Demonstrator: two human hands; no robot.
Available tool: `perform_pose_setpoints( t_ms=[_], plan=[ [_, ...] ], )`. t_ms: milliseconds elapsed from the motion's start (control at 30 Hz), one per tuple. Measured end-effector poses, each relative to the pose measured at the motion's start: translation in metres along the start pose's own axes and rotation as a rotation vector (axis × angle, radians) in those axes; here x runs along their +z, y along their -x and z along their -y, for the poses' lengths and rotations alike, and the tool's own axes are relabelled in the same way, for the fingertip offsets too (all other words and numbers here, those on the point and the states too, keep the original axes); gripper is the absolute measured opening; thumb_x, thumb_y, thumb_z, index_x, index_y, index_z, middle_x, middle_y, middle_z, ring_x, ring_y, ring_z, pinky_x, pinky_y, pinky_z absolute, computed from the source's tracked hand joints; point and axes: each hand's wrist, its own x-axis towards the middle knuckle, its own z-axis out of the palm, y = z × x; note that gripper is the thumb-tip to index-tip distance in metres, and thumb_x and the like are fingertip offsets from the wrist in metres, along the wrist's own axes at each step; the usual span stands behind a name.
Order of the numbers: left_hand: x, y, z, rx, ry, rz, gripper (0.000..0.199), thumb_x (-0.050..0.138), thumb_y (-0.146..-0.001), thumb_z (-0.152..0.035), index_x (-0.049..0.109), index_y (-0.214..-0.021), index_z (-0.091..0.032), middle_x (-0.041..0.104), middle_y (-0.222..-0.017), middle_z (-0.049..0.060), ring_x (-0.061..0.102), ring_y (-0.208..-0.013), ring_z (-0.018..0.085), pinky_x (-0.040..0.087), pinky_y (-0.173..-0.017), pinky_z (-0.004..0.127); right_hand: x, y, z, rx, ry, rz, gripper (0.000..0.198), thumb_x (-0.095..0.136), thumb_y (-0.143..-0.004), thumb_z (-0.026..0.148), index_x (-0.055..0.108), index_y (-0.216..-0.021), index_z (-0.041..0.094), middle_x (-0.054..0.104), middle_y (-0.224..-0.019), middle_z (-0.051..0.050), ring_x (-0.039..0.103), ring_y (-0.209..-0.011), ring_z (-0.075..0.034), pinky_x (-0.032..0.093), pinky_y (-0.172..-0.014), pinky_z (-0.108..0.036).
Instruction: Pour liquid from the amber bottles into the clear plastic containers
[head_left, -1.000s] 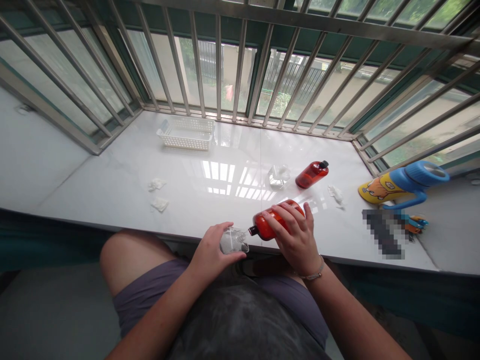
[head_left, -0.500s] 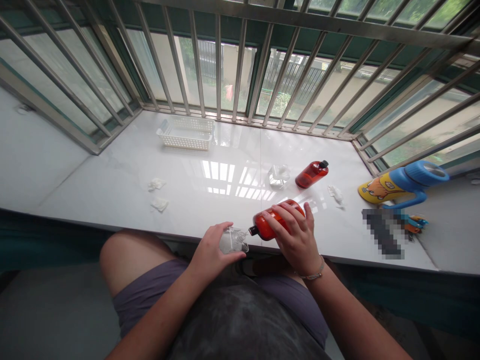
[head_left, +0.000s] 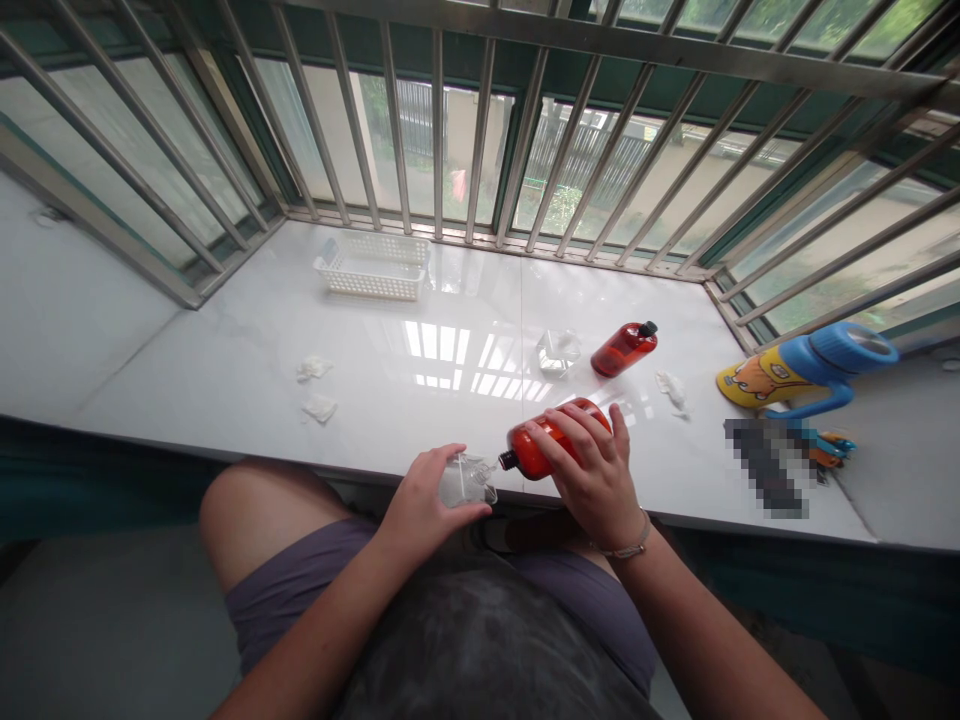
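head view: the right hand (head_left: 600, 478) has its grip clenched around a tipped orange bottle (head_left: 544, 443), neck just beside the small clear container (head_left: 466, 479) grasped in the left hand (head_left: 426, 500) at the tabletop (head_left: 247, 370) edge. pouring seems underway; next, a steadier tilt.

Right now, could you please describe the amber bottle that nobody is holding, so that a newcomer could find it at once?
Start at the white marble sill under the window bars and look right of its middle. There the amber bottle lies on its side beside a small clear container. Unlike the other amber bottle, gripped by the right hand, it wears a black cap and lies untouched.
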Motion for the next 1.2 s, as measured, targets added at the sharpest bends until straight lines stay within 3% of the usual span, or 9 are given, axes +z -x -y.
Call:
perform_pose_setpoints(
  t_ms=[1200],
  plan=[
    [0.0011,0.0002,-0.0049,-0.042,0.043,0.012,0.078,0.101,-0.07,-0.039,0.063,-0.137,-0.027,0.072,-0.135,0.009,0.069,-0.127,0.032,0.055,-0.114,0.051,-0.0073,-0.0062,-0.0042,-0.06,0.004,-0.002,0.052,0.07,-0.102,0.011,0.064,-0.15,0.031,0.07,-0.148,-0.007,0.057,-0.146,-0.028,0.018,-0.138,-0.068]
  ],
)
